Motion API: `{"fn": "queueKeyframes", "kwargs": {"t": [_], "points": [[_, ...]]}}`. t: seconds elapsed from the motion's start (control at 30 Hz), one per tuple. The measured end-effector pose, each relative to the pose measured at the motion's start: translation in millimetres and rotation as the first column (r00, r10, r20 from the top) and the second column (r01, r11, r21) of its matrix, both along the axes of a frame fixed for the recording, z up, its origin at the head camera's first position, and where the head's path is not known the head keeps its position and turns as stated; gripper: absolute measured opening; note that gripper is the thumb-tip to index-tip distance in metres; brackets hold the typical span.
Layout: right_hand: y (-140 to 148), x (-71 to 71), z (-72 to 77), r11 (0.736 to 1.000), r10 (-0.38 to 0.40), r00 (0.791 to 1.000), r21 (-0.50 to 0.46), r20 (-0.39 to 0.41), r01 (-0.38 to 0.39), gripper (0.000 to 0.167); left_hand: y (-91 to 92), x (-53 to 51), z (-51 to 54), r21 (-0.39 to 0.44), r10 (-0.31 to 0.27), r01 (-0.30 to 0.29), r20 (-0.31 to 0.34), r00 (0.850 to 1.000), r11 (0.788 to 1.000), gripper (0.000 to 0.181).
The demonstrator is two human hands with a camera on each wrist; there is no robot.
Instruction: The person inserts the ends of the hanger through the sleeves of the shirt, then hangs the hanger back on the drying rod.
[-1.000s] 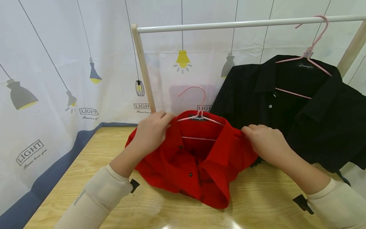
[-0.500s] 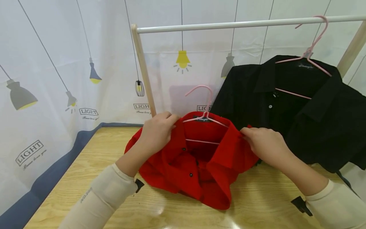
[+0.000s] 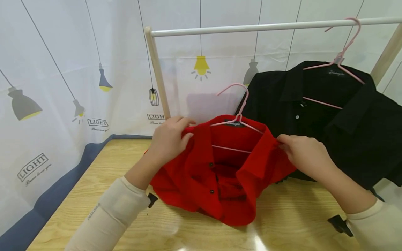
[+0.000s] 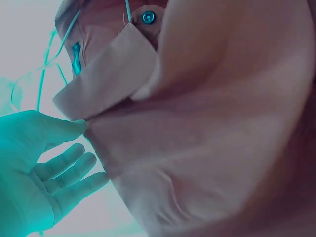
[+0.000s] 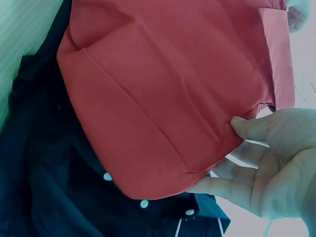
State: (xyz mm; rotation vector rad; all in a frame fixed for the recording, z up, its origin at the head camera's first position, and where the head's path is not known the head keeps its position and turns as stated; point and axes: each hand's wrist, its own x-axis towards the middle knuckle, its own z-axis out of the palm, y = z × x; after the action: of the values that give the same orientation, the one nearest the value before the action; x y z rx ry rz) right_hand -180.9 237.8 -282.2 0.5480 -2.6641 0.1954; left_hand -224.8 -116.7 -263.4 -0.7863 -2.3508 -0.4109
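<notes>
A red button-up shirt (image 3: 201,174) with dark buttons is on a pink hanger (image 3: 242,104), partly bunched over the wooden table. In the head view, my left hand (image 3: 169,139) is at the shirt's left shoulder. The left wrist view shows its thumb against the cloth edge and several fingers (image 4: 74,170) loosely bent below, so the shoulder is lightly pinched. My right hand (image 3: 306,151) pinches the right shoulder, thumb in front and fingertips partly behind the cloth in the right wrist view. The hanger's hook stands free above the collar.
A white rail (image 3: 220,30) on wooden posts (image 3: 158,76) crosses the back. From its right part hangs a black shirt (image 3: 282,104) on another pink hanger (image 3: 340,57), close behind the red one. The wooden table (image 3: 103,167) extends left and front. A printed curtain (image 3: 62,42) lines the back.
The red shirt and its hanger have moved right and slightly up with both hands. My left thumb and fingers now look further apart in the head view. The black shirt stays put.
</notes>
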Motion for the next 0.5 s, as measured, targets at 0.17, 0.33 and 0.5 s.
{"fn": "queueKeyframes", "kwargs": {"t": [0.17,0.33,0.5], "points": [[12,-2.1,5.1,0.999,-0.026,0.999,-0.036,0.027,0.027,0.009,-9.3,-3.0,3.3,0.047,0.023,-0.023,0.0,1.0,0.999,0.027],[22,-2.6,12.1,0.995,-0.074,0.997,-0.062,0.036,0.076,0.01,-16.8,-6.2,8.6,0.097,0.05,-0.053,0.031,0.998,0.994,0.025],[30,-2.4,17.7,0.991,-0.114,0.991,-0.067,0.064,0.118,0.012,-24.1,-11.7,10.9,0.157,0.066,-0.076,0.068,0.995,0.985,0.024]]}}
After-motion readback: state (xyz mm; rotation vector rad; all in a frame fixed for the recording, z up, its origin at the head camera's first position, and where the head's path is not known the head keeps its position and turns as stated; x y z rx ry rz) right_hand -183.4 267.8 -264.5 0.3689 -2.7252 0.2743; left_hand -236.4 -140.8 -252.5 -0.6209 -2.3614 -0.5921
